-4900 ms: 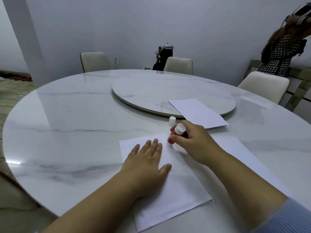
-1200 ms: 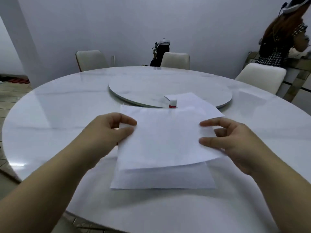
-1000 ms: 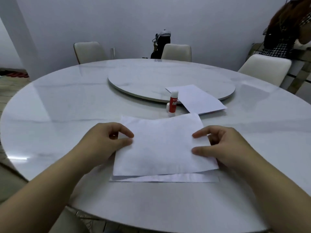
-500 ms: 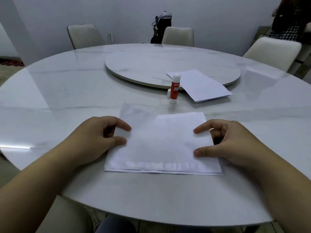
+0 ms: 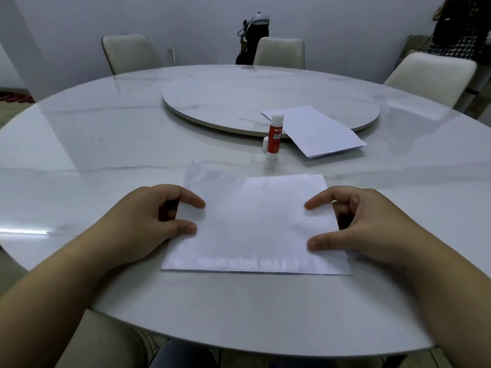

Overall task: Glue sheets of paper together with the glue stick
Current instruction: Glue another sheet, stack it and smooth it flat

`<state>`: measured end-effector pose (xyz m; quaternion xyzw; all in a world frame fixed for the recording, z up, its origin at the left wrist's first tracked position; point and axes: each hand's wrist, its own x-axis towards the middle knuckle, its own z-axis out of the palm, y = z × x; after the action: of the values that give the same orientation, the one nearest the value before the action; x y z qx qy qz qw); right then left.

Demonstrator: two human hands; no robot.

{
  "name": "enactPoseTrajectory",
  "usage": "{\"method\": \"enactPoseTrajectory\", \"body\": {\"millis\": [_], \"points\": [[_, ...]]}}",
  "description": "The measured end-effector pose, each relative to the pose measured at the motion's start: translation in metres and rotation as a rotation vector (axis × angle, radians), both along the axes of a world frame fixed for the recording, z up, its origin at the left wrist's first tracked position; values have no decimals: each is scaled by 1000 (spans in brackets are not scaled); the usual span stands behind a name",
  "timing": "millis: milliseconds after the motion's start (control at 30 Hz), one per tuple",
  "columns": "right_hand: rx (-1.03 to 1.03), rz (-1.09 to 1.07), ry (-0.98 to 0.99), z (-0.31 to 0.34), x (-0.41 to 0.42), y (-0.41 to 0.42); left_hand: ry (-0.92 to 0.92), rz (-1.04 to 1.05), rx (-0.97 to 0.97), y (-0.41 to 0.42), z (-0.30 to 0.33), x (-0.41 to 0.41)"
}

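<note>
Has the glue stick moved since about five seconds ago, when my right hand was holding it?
Yes. The glue stick now stands upright on the table, beside its small cap near the turntable's edge, no longer in the right hand.

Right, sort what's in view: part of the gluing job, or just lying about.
Part of the job:
stacked sheets, held by left hand and right hand
glue stick
cap
spare sheets

Lying about:
turntable
chairs
dark bag
</note>
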<state>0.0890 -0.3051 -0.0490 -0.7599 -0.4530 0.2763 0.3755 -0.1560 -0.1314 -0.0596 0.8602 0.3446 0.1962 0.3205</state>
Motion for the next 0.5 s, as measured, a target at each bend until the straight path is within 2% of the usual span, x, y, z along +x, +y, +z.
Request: {"method": "enactPoseTrajectory", "body": {"millis": [333, 500], "points": [[2, 29, 2, -3, 5, -2, 77, -2, 42, -1, 1, 2], [12, -10, -121, -7, 10, -2, 278, 9, 181, -4, 2, 7]]}}
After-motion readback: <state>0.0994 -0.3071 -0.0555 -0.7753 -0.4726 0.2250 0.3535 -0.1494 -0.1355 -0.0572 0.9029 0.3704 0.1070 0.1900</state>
